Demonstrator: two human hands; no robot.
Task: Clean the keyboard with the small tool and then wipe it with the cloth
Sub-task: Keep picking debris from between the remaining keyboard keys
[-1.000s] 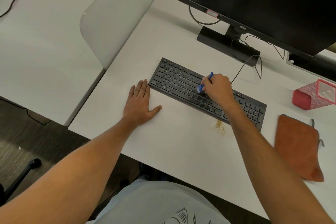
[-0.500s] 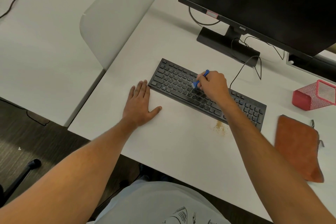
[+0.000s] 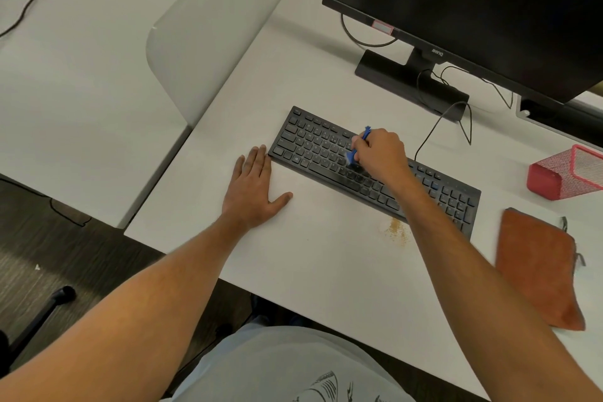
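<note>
Desk point(image 3: 326, 254): right hand point(image 3: 380, 153) pinches tool point(image 3: 354, 152) on keyboard point(image 3: 313, 147).

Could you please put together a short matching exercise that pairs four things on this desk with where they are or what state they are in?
Things:
1. brush
2. cloth
3. left hand
4. pen holder

Places or states:
A. lying on its side at the right edge of the desk
B. flat on the desk beside the keyboard's left end
C. held in the right hand over the keys
D. lying on the desk to the right of the keyboard

Pairs: 1-C, 2-D, 3-B, 4-A
</note>
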